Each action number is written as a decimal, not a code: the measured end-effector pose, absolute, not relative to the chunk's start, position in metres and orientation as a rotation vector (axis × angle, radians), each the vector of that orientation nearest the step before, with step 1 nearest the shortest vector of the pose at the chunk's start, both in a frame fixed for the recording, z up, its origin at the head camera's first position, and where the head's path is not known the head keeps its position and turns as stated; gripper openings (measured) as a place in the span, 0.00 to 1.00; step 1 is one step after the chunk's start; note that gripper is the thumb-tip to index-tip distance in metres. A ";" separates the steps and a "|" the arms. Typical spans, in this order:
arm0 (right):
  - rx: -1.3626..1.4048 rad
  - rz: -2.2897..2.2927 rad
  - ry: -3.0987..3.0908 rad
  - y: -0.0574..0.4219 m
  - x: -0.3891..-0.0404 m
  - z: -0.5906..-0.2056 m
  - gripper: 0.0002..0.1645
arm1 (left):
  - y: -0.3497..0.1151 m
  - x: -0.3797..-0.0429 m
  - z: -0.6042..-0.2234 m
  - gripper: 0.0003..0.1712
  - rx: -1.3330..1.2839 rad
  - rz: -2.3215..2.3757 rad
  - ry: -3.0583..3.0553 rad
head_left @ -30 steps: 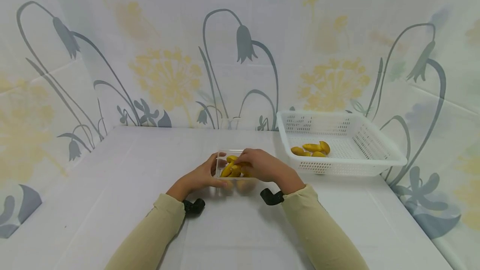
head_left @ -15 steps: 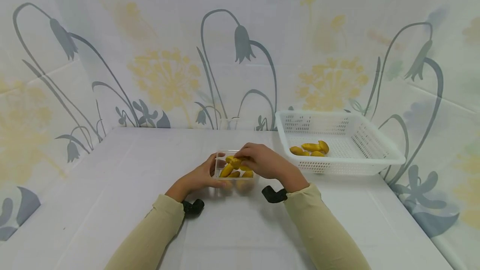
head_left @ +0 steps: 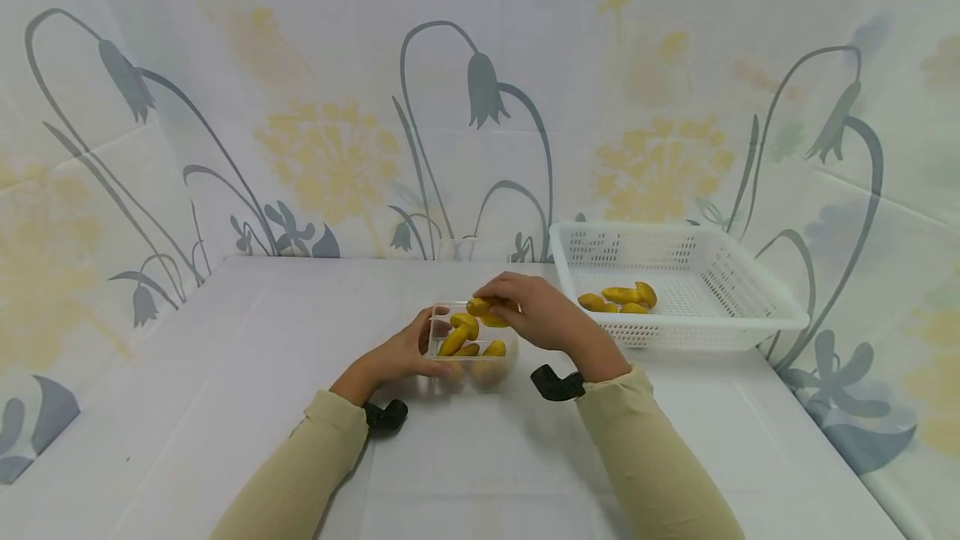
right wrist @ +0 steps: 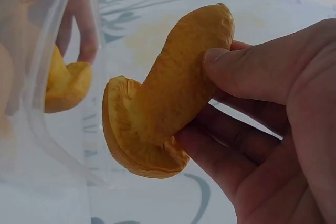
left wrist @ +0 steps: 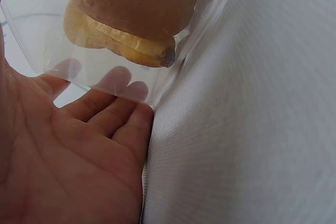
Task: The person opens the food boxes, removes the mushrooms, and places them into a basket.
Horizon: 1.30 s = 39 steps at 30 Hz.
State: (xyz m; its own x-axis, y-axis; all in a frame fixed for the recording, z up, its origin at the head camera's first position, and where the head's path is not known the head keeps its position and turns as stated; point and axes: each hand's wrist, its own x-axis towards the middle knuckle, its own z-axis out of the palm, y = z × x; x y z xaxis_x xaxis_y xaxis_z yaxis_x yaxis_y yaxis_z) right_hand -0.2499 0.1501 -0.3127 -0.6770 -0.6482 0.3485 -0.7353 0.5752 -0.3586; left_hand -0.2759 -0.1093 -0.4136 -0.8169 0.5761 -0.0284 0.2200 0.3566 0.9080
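Near the middle of the table in the head view stands a clear plastic box (head_left: pixel 480 358) with several yellow mushrooms (head_left: pixel 453 342) inside. My left hand (head_left: pixel 401 352) holds its left side, thumb at the front and fingers along the wall. Through that wall in the left wrist view, a brownish mushroom cap (left wrist: pixel 131 3) shows. My right hand (head_left: pixel 543 311) is at the box's far right corner, pinching a yellow mushroom (right wrist: pixel 184 66) between thumb and fingers. In the right wrist view its cap points down and left, beside the box wall (right wrist: pixel 50 129).
A white perforated basket (head_left: pixel 750 273) sits at the back right with several yellow mushrooms (head_left: pixel 622 297) in its near left part. Another clear container (head_left: pixel 468 248) stands at the table's back edge, before a flower-printed cloth (head_left: pixel 337 148).
My right hand has lifted a mushroom from among those in the box and moved up and right with it. My left hand keeps its hold on the box.
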 end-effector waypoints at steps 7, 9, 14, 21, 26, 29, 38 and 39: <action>1.077 0.740 -2.602 0.161 -0.251 -0.308 0.16 | -0.110 -0.278 -0.416 0.59 0.706 1.435 2.292; 1.056 0.744 -2.593 0.165 -0.250 -0.305 0.16 | -0.110 -0.278 -0.417 0.59 0.707 1.428 2.298; 0.989 0.757 -2.601 0.174 -0.248 -0.299 0.18 | -0.110 -0.277 -0.417 0.59 0.724 1.414 2.316; 0.896 0.803 -2.590 0.192 -0.252 -0.293 0.18 | -0.109 -0.277 -0.418 0.59 0.726 1.428 2.312; 0.801 0.865 -2.609 0.206 -0.254 -0.291 0.19 | -0.110 -0.277 -0.418 0.59 0.726 1.431 2.306; 0.742 0.928 -2.627 0.215 -0.255 -0.289 0.20 | -0.110 -0.277 -0.418 0.59 0.721 1.431 2.305; 0.570 0.978 -2.634 0.237 -0.260 -0.290 0.21 | -0.109 -0.277 -0.417 0.60 0.700 1.428 2.313; 0.554 0.979 -2.625 0.239 -0.260 -0.291 0.21 | -0.109 -0.277 -0.416 0.60 0.697 1.428 2.312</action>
